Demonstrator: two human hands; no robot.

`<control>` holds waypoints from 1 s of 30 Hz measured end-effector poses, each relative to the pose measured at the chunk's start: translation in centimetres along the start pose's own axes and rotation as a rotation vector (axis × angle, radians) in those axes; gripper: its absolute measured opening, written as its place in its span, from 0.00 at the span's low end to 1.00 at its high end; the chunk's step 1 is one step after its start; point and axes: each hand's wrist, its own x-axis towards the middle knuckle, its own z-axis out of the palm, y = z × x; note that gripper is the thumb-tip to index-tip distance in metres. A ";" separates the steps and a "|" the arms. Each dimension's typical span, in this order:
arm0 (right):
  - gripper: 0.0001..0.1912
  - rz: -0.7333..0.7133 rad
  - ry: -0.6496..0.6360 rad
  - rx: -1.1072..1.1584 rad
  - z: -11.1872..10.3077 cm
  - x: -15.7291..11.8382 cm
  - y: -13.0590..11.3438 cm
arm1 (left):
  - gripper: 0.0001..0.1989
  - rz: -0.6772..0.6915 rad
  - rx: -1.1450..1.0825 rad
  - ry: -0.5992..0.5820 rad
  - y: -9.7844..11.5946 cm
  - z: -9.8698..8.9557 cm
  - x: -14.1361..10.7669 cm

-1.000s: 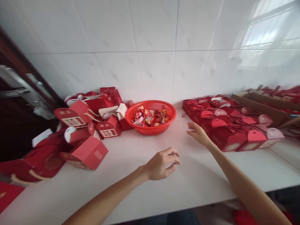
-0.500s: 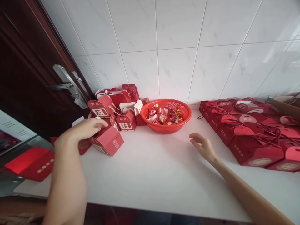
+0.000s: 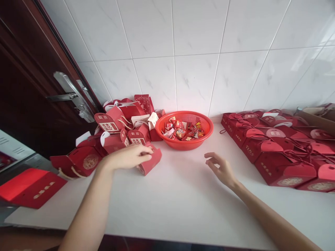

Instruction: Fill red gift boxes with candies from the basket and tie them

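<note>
My left hand (image 3: 132, 156) grips a small red gift box (image 3: 153, 161) from above, its fingers over the top; the hand covers much of the box. To the right, my right hand (image 3: 220, 169) hovers over the white table (image 3: 167, 205), fingers loosely curled and apart, with nothing in it. Beyond the hands stands a red plastic basket (image 3: 184, 143) with wrapped candies (image 3: 180, 133) inside. Several red gift boxes with white printed labels (image 3: 107, 127) are heaped behind my left hand.
Rows of red boxes with cord ties (image 3: 285, 167) fill the table's right side. An open red box (image 3: 32, 188) lies at the left edge, near a box with rope handles (image 3: 81, 162). A tiled wall (image 3: 193, 80) rises behind; a dark door (image 3: 28, 69) is at left.
My left hand has moved right across the table with the small box, away from the heap. The right hand has shifted slightly left, still holding nothing.
</note>
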 end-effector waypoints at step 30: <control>0.16 -0.197 -0.038 -0.020 1.3 -1.7 -5.8 | 0.17 0.345 0.237 -0.077 9.9 3.0 3.3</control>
